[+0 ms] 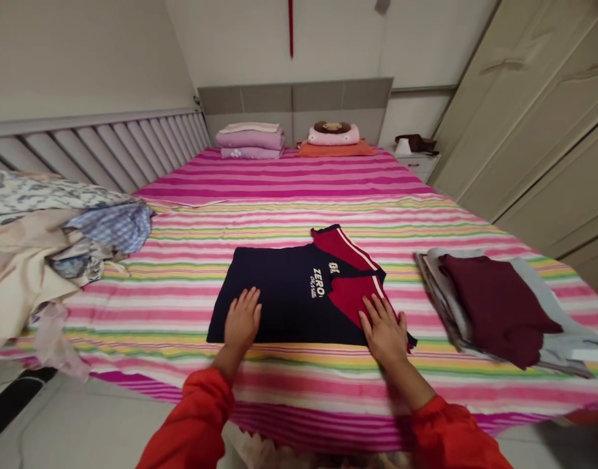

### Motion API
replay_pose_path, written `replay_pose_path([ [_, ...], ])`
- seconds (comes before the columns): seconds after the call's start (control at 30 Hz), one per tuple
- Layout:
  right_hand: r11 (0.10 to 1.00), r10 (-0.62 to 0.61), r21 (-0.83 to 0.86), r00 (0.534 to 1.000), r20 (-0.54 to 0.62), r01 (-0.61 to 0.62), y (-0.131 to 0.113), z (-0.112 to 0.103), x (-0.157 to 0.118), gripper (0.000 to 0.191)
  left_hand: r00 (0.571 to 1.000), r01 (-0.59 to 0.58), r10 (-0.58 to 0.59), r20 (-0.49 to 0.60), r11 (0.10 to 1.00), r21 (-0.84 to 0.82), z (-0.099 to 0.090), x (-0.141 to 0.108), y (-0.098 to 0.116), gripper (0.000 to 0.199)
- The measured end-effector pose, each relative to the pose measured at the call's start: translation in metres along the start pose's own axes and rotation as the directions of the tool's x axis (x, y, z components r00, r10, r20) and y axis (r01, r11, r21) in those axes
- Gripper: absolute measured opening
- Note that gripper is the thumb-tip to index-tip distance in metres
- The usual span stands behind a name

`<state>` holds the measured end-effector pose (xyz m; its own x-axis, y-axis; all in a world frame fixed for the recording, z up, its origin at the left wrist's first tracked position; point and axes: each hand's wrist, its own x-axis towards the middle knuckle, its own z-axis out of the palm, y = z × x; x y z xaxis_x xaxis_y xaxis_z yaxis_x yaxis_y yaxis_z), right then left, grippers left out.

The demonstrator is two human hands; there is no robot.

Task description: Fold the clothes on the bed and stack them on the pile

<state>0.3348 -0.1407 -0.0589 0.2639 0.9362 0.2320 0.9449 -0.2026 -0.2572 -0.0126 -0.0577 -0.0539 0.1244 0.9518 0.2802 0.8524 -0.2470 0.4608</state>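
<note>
A navy and red T-shirt [284, 286] with white lettering and white-striped sleeves lies spread flat and sideways on the striped bed sheet [172, 306]. Its hem points left and its collar right. My left hand [243, 318] rests on the navy part near the hem, fingers stretched out. On the red shoulder and sleeve, at the near right, lies my right hand [384, 329], palm down with its fingers spread. Neither hand grips the cloth.
Folded clothes with a maroon garment [497, 303] on top are stacked at the right. Loose clothes [49, 241] are heaped at the left. Folded lilac bedding [250, 140] and a pink folded item [333, 135] sit by the headboard [341, 98]. A wardrobe [524, 117] stands at the right.
</note>
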Motion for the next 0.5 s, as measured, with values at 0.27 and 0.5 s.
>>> replay_pose_path([
  [0.27, 1.0, 0.006, 0.004, 1.0, 0.007, -0.006, -0.015, -0.014, 0.013, 0.049, 0.947, 0.161, -0.225, -0.228, 0.949, -0.27, -0.011, 0.017, -0.015, 0.033],
  [0.5, 0.983, -0.182, 0.029, 0.98, 0.084, 0.181, -0.02, 0.0, 0.043, 0.05, 0.982, -0.014, -0.02, -0.187, 0.984, -0.18, 0.03, 0.027, -0.004, 0.04],
])
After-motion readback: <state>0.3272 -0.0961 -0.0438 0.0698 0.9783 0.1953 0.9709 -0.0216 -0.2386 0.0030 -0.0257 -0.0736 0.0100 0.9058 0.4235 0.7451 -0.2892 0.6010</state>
